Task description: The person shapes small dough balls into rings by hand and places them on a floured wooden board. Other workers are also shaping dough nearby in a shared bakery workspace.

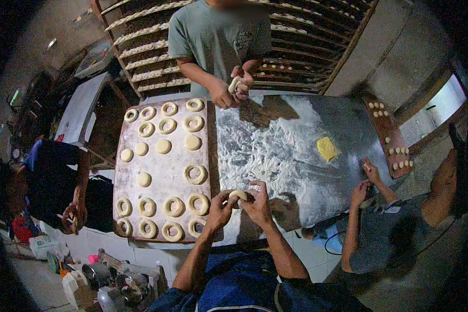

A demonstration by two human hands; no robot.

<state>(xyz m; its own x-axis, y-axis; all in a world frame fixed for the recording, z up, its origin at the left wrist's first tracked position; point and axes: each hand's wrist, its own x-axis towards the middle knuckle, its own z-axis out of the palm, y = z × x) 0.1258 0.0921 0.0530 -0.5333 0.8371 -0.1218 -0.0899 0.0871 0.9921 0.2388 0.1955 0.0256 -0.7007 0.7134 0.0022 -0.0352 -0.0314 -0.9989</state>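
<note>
My left hand (221, 210) and my right hand (257, 204) are together over the near edge of the floured worktop (281, 145), both on a curved piece of pale dough (238, 195), probably a ring partly hidden by my fingers. Just left of them lies a board (127, 192) with rows of dough rings (195, 174) and some flat round dough pieces (163, 146). To the right on the worktop sits a yellow lump (326, 148), its material unclear.
Across the table a person (203, 57) holds dough before shelving (140, 65) of shaped dough. A seated person (47, 171) is at the left, another (395, 223) at the right beside a small-piece board (392, 140). Containers and metalware (96, 273) stand low at the lower left.
</note>
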